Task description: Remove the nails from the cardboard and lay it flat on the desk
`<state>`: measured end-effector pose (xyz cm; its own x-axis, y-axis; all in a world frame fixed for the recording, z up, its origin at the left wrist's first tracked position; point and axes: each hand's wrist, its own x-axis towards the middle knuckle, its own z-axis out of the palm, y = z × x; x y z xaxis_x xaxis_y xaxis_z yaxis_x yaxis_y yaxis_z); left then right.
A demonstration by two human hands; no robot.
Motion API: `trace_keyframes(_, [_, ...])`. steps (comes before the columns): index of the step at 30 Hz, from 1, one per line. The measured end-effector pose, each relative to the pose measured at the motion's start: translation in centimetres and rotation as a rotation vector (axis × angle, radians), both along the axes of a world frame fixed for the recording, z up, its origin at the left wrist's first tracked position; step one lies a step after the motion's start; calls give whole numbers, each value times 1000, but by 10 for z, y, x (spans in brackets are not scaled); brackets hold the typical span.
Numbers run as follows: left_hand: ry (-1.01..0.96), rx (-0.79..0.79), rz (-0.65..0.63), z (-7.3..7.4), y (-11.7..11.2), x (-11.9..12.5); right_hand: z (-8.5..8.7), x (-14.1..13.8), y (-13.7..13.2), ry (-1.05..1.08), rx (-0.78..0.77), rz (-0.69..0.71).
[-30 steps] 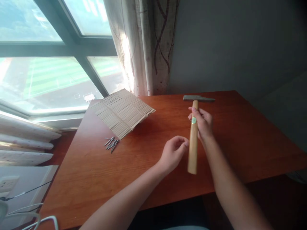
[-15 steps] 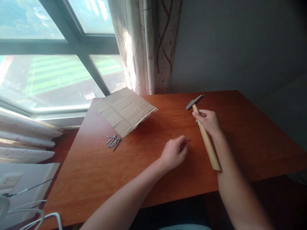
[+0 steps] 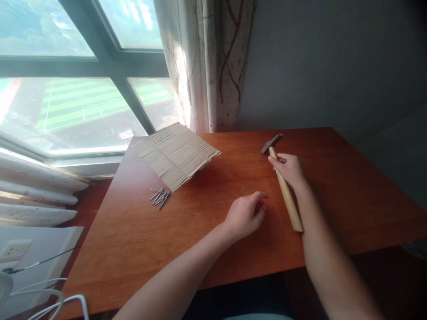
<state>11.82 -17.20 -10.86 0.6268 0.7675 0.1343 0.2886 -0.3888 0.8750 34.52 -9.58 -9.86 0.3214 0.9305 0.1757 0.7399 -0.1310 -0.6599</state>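
Note:
A hammer (image 3: pixel 287 198) with a pale wooden handle and a dark metal head is in my right hand (image 3: pixel 289 169), gripped on the upper handle just below the head. Its head points away from me and its handle end comes back toward my forearm. To the left of the hammer, my left hand (image 3: pixel 246 214) is over the wooden table, fingers loosely bent and apart, with nothing visible in them. Several metal nails (image 3: pixel 160 198) lie in a small pile further left. Behind them, a piece of corrugated cardboard (image 3: pixel 180 155) with a patch of small holes slants up off the table.
The brown wooden table (image 3: pixel 140 253) spans the view, with its near edge close to my body. A window and a patterned curtain (image 3: pixel 203 66) stand behind it. White cables (image 3: pixel 66 298) and a wall socket (image 3: pixel 16 250) are at the lower left.
The hammer has tilted slightly, its handle end shifting a little up and left. My left hand has barely moved. The whole view has shifted slightly.

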Motion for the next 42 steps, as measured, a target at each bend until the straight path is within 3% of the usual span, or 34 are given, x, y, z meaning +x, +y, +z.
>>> trace_keyframes(42, [28, 12, 2, 2, 1, 0, -7, 6, 10, 11, -28, 52])
